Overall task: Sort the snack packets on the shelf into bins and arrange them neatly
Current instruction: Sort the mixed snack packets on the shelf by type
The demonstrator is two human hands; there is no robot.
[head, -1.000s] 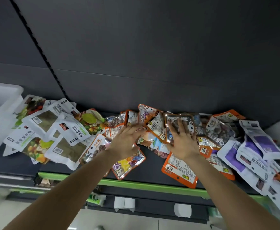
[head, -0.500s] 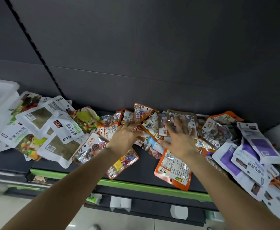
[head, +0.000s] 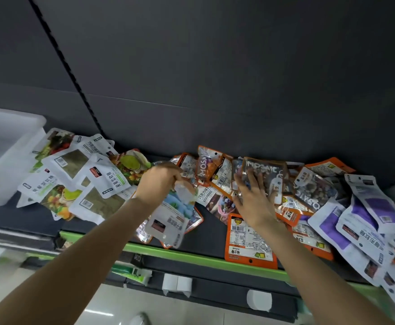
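Note:
Snack packets lie heaped along the dark shelf (head: 210, 233). My left hand (head: 161, 184) grips the top edge of a white and blue packet (head: 172, 219), which hangs tilted just above the pile. My right hand (head: 254, 200) lies flat with spread fingers on a clear orange-edged Mosaic packet (head: 265, 177) in the middle of the heap. White packets with green labels (head: 84, 174) lie at the left. Purple and white packets (head: 365, 221) lie at the right. An orange packet (head: 248, 242) reaches the shelf's front edge below my right wrist.
A translucent white bin (head: 6, 148) stands at the left end of the shelf. A green strip (head: 191, 255) runs along the shelf's front edge, with price-tag holders below it. The dark back panel rises close behind the packets.
My left hand has closed on a white and blue packet and raised it from the pile. My right hand has stayed spread on the clear Mosaic packet.

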